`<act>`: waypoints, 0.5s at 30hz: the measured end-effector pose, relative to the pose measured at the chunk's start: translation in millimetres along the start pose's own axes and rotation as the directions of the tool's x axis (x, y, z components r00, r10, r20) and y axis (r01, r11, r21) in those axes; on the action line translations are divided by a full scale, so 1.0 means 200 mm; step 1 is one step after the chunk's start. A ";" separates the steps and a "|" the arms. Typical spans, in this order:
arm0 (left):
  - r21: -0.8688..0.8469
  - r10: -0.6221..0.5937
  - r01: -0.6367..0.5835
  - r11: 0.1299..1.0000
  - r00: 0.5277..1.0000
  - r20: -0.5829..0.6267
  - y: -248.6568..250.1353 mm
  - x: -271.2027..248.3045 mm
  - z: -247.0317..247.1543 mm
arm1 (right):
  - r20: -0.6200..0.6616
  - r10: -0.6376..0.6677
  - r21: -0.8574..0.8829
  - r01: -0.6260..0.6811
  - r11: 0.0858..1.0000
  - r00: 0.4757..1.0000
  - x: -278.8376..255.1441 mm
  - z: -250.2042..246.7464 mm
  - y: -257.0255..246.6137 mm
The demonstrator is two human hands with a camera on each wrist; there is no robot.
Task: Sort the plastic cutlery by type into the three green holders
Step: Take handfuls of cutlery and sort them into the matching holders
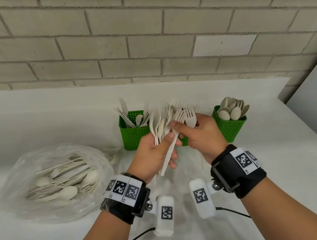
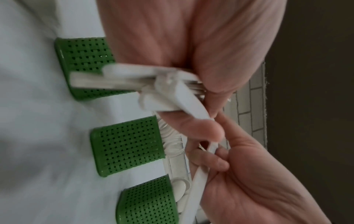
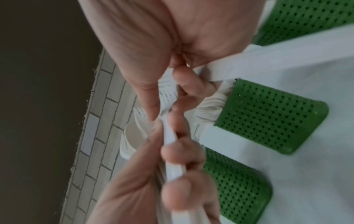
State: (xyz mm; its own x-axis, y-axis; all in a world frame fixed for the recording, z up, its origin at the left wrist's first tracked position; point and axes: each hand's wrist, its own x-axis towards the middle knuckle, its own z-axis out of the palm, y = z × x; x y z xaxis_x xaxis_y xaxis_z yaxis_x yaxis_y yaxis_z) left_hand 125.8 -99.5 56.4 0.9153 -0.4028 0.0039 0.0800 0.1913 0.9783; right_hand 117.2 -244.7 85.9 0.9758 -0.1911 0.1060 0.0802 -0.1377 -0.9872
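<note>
The left hand point(image 1: 150, 154) is clamped round a mixed bunch point(image 1: 162, 127) of cutlery, handles down in the fist, heads fanned up in front of the holders. The right hand point(image 1: 201, 133) is close against it, almost touching, its fingers pinching forks point(image 1: 189, 118) — a few, it seems — drawn toward its own side of the bunch.

By my reading the step in hand is picking the forks out of the fistful; the sorting is well along but not done.

Beyond the hands stand the three holders on the white counter point(image 1: 284, 162): the left holder point(image 1: 132, 132) has knives, with what looks like a spoon among them, the right holder point(image 1: 231, 125) is full of spoons, and the middle holder point(image 1: 183, 140) is mostly hidden behind the hands — fork heads show there.

To the left a clear bag point(image 1: 55, 183) lies with unsorted pieces inside.

Next the right hand would need to pull its forks free without dragging others, then drop them handle-first into the middle holder.
</note>
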 end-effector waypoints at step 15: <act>-0.017 -0.009 0.006 1.000 0.981 -0.192 -0.02 0.03 -0.06 | -0.322 0.184 0.458 -0.017 0.889 0.929 0.07 -0.14 -0.04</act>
State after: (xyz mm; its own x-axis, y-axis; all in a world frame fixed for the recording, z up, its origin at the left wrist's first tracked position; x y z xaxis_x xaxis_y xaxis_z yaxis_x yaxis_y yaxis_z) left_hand 136.3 -93.0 50.3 0.9734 -0.2247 -0.0447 0.0920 0.2044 0.9746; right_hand 125.3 -272.9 99.4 0.8555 -0.5159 -0.0449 0.1475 0.3258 -0.9339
